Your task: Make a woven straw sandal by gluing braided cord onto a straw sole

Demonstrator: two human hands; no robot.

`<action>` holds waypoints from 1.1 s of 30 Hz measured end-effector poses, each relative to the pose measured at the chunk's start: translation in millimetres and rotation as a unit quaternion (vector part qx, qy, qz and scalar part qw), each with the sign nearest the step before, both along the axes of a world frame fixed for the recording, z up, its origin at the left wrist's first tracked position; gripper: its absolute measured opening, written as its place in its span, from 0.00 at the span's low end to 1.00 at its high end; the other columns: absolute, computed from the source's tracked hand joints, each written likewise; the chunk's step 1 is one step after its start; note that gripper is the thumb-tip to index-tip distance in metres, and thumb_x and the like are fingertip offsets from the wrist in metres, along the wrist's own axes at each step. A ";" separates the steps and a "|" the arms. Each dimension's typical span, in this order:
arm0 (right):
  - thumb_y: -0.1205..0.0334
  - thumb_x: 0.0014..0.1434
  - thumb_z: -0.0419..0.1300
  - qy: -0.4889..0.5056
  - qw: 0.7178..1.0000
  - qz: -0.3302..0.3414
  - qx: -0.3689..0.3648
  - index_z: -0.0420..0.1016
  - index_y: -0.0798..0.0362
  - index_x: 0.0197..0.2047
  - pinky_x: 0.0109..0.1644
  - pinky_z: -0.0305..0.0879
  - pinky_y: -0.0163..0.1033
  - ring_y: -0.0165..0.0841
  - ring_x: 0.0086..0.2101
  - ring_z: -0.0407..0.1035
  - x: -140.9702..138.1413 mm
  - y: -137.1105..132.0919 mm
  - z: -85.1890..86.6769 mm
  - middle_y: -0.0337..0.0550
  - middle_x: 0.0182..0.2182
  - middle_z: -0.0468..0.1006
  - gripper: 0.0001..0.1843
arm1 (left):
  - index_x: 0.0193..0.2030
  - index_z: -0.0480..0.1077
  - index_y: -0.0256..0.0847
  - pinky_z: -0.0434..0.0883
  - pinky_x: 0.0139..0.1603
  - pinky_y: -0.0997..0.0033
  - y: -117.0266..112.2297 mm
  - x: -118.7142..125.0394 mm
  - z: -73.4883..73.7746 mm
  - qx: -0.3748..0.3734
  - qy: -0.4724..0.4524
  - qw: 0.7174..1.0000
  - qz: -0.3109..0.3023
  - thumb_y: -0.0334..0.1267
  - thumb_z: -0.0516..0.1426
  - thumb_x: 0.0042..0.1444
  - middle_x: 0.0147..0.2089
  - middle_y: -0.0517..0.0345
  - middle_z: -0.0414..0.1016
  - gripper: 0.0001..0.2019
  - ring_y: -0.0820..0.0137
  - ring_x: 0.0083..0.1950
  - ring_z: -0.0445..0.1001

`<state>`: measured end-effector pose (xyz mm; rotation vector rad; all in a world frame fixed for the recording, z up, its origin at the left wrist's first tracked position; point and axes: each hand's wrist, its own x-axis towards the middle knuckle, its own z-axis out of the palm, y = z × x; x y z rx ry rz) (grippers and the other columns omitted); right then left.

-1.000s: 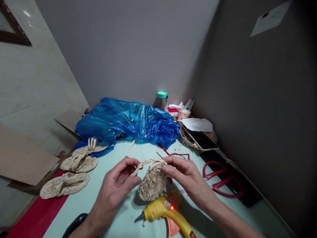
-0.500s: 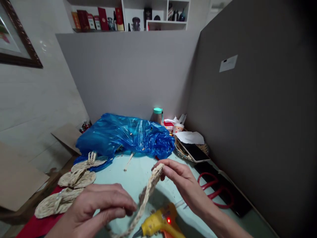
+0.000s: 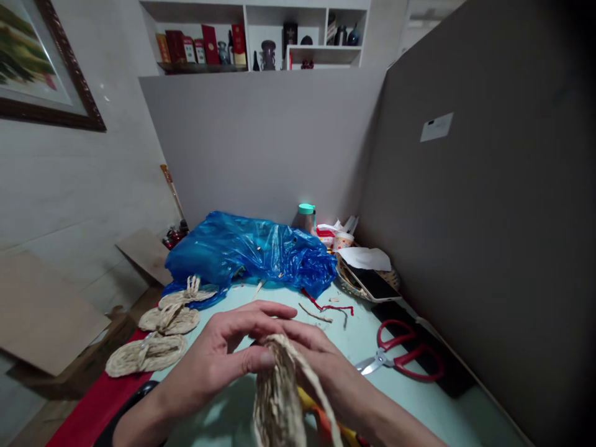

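A woven straw piece [image 3: 278,397], shaped like a sandal sole, is upright close to me. Around its top end a straw braid [image 3: 316,382] loops and hangs down the right side. My left hand [image 3: 228,338] is closed on the piece's upper left edge, thumb in front and fingers behind. Behind the top and along the right edge, my right hand [image 3: 326,363] is wrapped; its fingertips are mostly hidden. Below my right wrist, a yellow and orange glue gun [image 3: 319,416] shows only in part, covered by the straw and hand.
Several straw sandals [image 3: 146,355] lie at left on red cloth [image 3: 84,416]. Red-handled scissors [image 3: 400,360] lie open at right, over a black slab [image 3: 447,372]. A blue plastic bag [image 3: 251,248], a basket with a phone [image 3: 372,282], and a teal-lidded bottle [image 3: 306,214] stand further back.
My left hand has moved up and right onto the straw. My right hand has come down and left. The sole-like body now faces me, and the glue gun is more covered.
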<state>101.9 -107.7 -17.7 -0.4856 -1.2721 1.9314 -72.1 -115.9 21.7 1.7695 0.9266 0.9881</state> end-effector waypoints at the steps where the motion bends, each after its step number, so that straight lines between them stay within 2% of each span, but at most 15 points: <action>1: 0.53 0.57 0.66 -0.009 1.000 -0.003 -0.009 0.79 0.50 0.48 0.49 0.63 0.36 0.33 0.42 0.70 1.9 -1.9 -2.3 0.43 0.41 0.77 0.17 | 0.37 0.81 0.46 0.67 0.56 0.63 -1.9 -1.7 -3.0 -0.009 -0.012 1.000 0.016 0.35 0.61 0.55 0.53 0.53 0.79 0.07 0.58 0.54 0.74; 5: 0.49 0.62 0.61 -0.035 0.996 -0.036 -0.071 0.76 0.51 0.49 0.52 0.64 0.41 0.36 0.45 0.72 19.6 -7.2 -17.7 0.47 0.46 0.76 0.18 | 0.33 0.78 0.41 0.69 0.42 0.69 -5.0 -7.7 -16.5 -0.058 -0.038 0.993 0.100 0.39 0.61 0.55 0.35 0.56 0.77 0.05 0.65 0.39 0.74; 7: 0.45 0.64 0.57 -0.021 0.995 -0.010 -0.093 0.74 0.51 0.50 0.47 0.68 0.42 0.38 0.41 0.74 32.8 -9.7 -22.0 0.50 0.45 0.77 0.21 | 0.34 0.77 0.40 0.68 0.36 0.72 -4.2 -9.9 -23.9 -0.100 -0.062 0.984 0.136 0.39 0.62 0.54 0.31 0.59 0.74 0.06 0.69 0.34 0.71; 8: 0.43 0.63 0.56 -0.023 0.996 0.006 -0.091 0.73 0.49 0.51 0.41 0.69 0.40 0.36 0.37 0.75 39.7 -11.0 -21.4 0.49 0.42 0.78 0.21 | 0.34 0.77 0.40 0.67 0.36 0.73 -3.4 -10.6 -27.7 -0.114 -0.072 0.980 0.148 0.39 0.63 0.53 0.31 0.60 0.73 0.06 0.70 0.33 0.70; 9: 0.42 0.64 0.54 -0.055 0.995 0.015 -0.081 0.71 0.46 0.54 0.34 0.68 0.36 0.33 0.30 0.74 46.4 -12.3 -18.8 0.47 0.40 0.79 0.22 | 0.36 0.77 0.40 0.67 0.36 0.74 -2.6 -10.9 -31.5 -0.122 -0.078 0.977 0.157 0.39 0.63 0.53 0.32 0.60 0.74 0.06 0.70 0.34 0.69; 10: 0.45 0.64 0.57 -0.116 0.992 0.009 -0.047 0.69 0.43 0.55 0.33 0.67 0.34 0.30 0.28 0.72 52.6 -13.3 -14.4 0.44 0.38 0.79 0.20 | 0.38 0.78 0.41 0.67 0.37 0.74 -1.7 -10.8 -35.1 -0.124 -0.082 0.975 0.162 0.39 0.63 0.53 0.33 0.60 0.74 0.07 0.70 0.35 0.70; 11: 0.48 0.62 0.61 -0.173 0.985 -0.004 0.003 0.70 0.41 0.55 0.32 0.66 0.33 0.29 0.27 0.71 58.1 -13.6 -8.7 0.41 0.35 0.78 0.19 | 0.40 0.78 0.42 0.67 0.38 0.74 -0.9 -10.2 -38.5 -0.127 -0.084 0.974 0.167 0.38 0.63 0.53 0.35 0.59 0.75 0.08 0.70 0.37 0.70; 13: 0.49 0.61 0.62 -0.235 0.966 -0.044 0.095 0.73 0.40 0.51 0.31 0.66 0.32 0.32 0.30 0.72 66.6 -11.0 4.3 0.39 0.32 0.77 0.15 | 0.43 0.79 0.44 0.68 0.39 0.73 0.6 -7.8 -44.5 -0.133 -0.090 0.971 0.177 0.38 0.64 0.51 0.39 0.58 0.76 0.11 0.69 0.39 0.71; 16: 0.49 0.63 0.58 -0.313 0.922 -0.085 0.210 0.76 0.42 0.48 0.36 0.69 0.35 0.36 0.37 0.74 74.4 3.1 18.0 0.41 0.39 0.79 0.13 | 0.39 0.81 0.44 0.70 0.42 0.71 2.5 -2.7 -51.3 -0.161 -0.098 0.964 0.189 0.36 0.65 0.49 0.40 0.57 0.80 0.09 0.67 0.41 0.74; 20: 0.48 0.64 0.58 -0.402 0.837 -0.148 0.340 0.77 0.45 0.46 0.38 0.68 0.38 0.36 0.37 0.73 80.2 33.7 18.7 0.41 0.40 0.80 0.14 | 0.36 0.82 0.45 0.70 0.46 0.71 5.5 2.1 -60.2 -0.201 -0.109 0.953 0.201 0.34 0.66 0.48 0.39 0.57 0.84 0.08 0.66 0.42 0.76; 23: 0.52 0.66 0.57 -0.392 0.809 -0.160 0.407 0.78 0.47 0.43 0.39 0.67 0.38 0.34 0.37 0.73 79.9 56.3 12.1 0.40 0.39 0.80 0.12 | 0.35 0.83 0.44 0.70 0.45 0.72 7.9 3.3 -67.7 -0.229 -0.110 0.946 0.200 0.34 0.65 0.48 0.39 0.56 0.85 0.07 0.66 0.41 0.77; 27: 0.60 0.68 0.55 -0.383 0.739 -0.179 0.525 0.78 0.52 0.42 0.41 0.65 0.39 0.34 0.38 0.71 70.5 79.2 -1.1 0.43 0.38 0.79 0.10 | 0.33 0.83 0.43 0.68 0.42 0.76 9.7 5.2 -76.8 -0.265 -0.132 0.934 0.199 0.32 0.65 0.47 0.36 0.57 0.84 0.06 0.70 0.38 0.75; 31: 0.65 0.67 0.55 -0.407 0.700 -0.168 0.563 0.77 0.55 0.43 0.44 0.61 0.42 0.38 0.40 0.66 54.7 91.9 -19.4 0.48 0.39 0.77 0.09 | 0.34 0.82 0.40 0.68 0.37 0.78 10.3 7.9 -83.8 -0.344 -0.182 0.902 0.186 0.33 0.67 0.46 0.33 0.57 0.83 0.06 0.73 0.34 0.73; 33: 0.67 0.66 0.56 -0.429 0.681 -0.168 0.570 0.76 0.57 0.43 0.41 0.59 0.42 0.38 0.38 0.65 47.6 93.3 -29.4 0.50 0.37 0.76 0.08 | 0.34 0.82 0.39 0.69 0.37 0.78 10.7 8.9 -85.9 -0.377 -0.200 0.886 0.180 0.34 0.69 0.45 0.34 0.55 0.82 0.08 0.72 0.35 0.74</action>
